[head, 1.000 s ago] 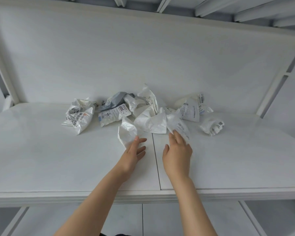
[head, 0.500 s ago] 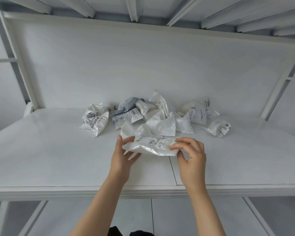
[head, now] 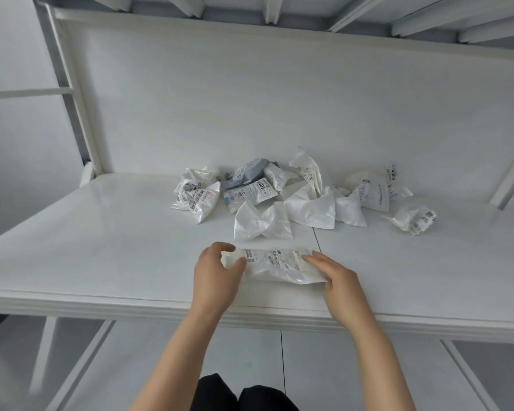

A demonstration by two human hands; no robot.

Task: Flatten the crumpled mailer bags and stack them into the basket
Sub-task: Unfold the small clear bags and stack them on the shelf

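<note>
The mailer bag (head: 275, 265) you are working on lies near the front edge of the white surface (head: 101, 247), stretched out sideways between your two hands, its printed label facing up and its film still creased. Your left hand (head: 215, 274) grips the bag's left end, with thumb and fingers curled round it. Your right hand (head: 336, 277) rests on the right end with its fingers laid out fairly straight, pressing the bag down to the surface; the hand covers that end's near corner.

Just behind the bag, and not touching it, sits a white bag (head: 261, 222) pinched in at its middle like a bow. Behind that one the pile of crumpled mailer bags (head: 309, 203) spreads along the back of the surface, close to the white rear panel (head: 279, 99). A grey mailer (head: 250, 170) is tucked in near the pile's back, and a labelled bag (head: 196, 195) lies at its left end. One small crumpled bag (head: 413, 218) sits apart on the right.
</note>
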